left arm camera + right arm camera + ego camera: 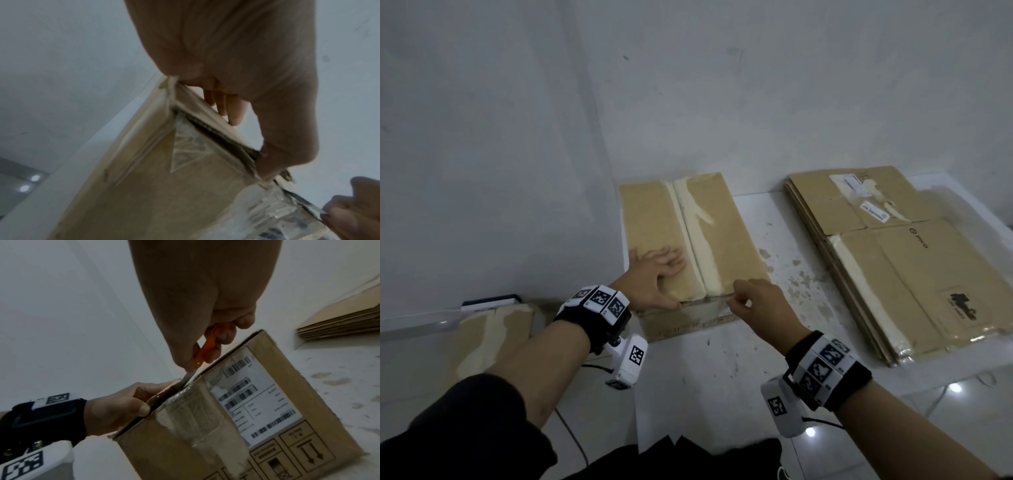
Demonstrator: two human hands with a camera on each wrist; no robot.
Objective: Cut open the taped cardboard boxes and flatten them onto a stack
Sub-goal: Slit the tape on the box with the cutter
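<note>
Table (722, 377): we work at a white, paint-flecked tabletop set against a pale grey wall (517, 102).

Stack (893, 267): at three o'clock on the table we see the pile of flattened brown cardboard boxes, a white label and a cream tape strip on its top sheet; it lies well apart from the box in hand.

Box (688, 240): at the centre, running toward twelve o'clock and nearly reaching the wall, sits our taped brown cardboard box, upright on the table, a cream tape band down its top seam. The right wrist view shows its near end face with a white barcode shipping label (252, 395) and a wide strip of clear tape (191, 415) beside it.

Second box (493, 329): at eight o'clock, off the table's left edge and lower, another taped brown box is partly hidden by our left forearm.

Left hand (654, 277): we press it on the box top left of the seam, fingers spread flat, thumb hooked over the near top edge.

Right hand (760, 301): at the near edge just right of the seam, our fingers curl round an orange-handled cutter (205, 347).

Blade (186, 378): its grey metal tip meets the clear tape at the top edge of the end face, just beside our left thumb.
</note>
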